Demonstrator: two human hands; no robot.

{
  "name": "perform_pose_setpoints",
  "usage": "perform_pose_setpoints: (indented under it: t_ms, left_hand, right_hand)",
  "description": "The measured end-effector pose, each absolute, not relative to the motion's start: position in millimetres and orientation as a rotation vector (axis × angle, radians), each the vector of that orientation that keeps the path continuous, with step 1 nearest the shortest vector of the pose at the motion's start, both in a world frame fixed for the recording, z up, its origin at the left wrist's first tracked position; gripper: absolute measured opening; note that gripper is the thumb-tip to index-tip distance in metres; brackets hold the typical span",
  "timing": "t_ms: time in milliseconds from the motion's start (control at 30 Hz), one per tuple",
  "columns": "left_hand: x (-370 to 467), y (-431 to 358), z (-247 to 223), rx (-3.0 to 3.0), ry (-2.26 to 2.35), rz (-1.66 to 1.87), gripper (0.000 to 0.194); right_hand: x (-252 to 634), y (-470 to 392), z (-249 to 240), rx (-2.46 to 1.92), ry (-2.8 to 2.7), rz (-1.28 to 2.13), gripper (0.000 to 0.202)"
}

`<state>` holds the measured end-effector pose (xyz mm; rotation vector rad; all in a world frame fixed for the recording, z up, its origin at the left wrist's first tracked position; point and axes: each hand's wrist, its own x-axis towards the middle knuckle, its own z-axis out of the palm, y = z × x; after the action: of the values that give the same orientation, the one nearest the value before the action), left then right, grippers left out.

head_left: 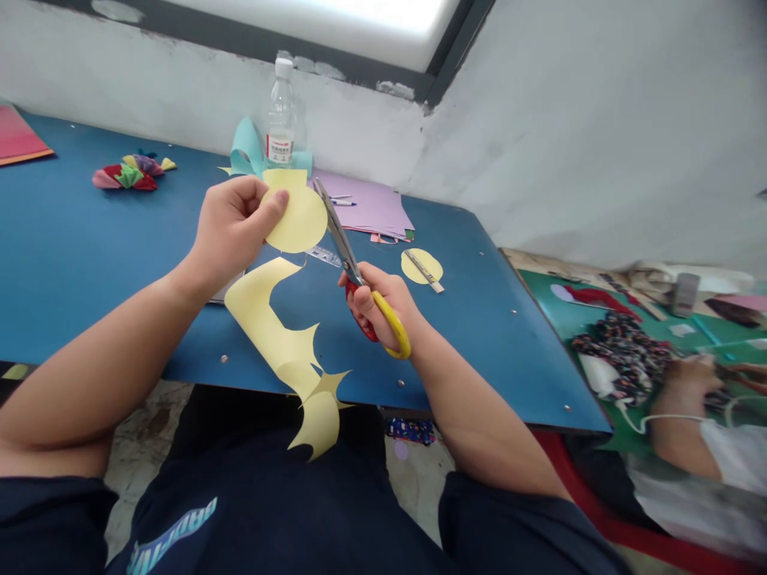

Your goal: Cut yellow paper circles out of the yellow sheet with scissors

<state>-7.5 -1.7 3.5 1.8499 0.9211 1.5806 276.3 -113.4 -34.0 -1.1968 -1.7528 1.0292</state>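
Between thumb and fingers, my left hand (236, 216) pinches a rounded piece of yellow paper (300, 220) with a squarish tab at its top. My right hand (383, 303) grips scissors (344, 247) with one red and one yellow handle. Their blades point up and left, beside the paper's right edge; I cannot tell whether they touch it. Below, a curled yellow paper offcut (269, 327) with scalloped edges hangs over the table's front edge. To the right lies a yellow paper disc (413, 270) with a small cutter or ruler-like strip (423, 270) across it.
On the blue table (479, 343) stand a clear bottle (280, 116) and curled light-blue paper (247, 148). Purple sheets (371, 200) with a pen (343, 203) lie behind my hands, a clear ruler (323, 255) nearer. Colourful fabric pieces (133, 172) sit left. Another person's arm (683, 407) is at right.
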Motion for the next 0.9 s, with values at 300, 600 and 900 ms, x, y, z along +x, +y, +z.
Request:
perform_pose_setpoints:
  t_ms: [300, 600, 900]
  left_hand:
    - [-7.3, -4.0, 7.6, 1.844, 0.951, 1.563, 0.067]
    - [-7.4, -4.4, 9.9, 1.828, 0.968, 1.577, 0.068]
    - [0.2, -5.6, -1.8, 1.836, 0.921, 1.462, 0.062]
  right_hand:
    - [276.0, -113.9, -32.6, -1.179, -1.755, 1.011, 0.095]
    - [275.2, -114.2, -29.3, -1.219, -1.758, 0.987, 0.095]
    - [273.9, -93.5, -41.1, -1.616, -1.768, 0.630, 0.086]
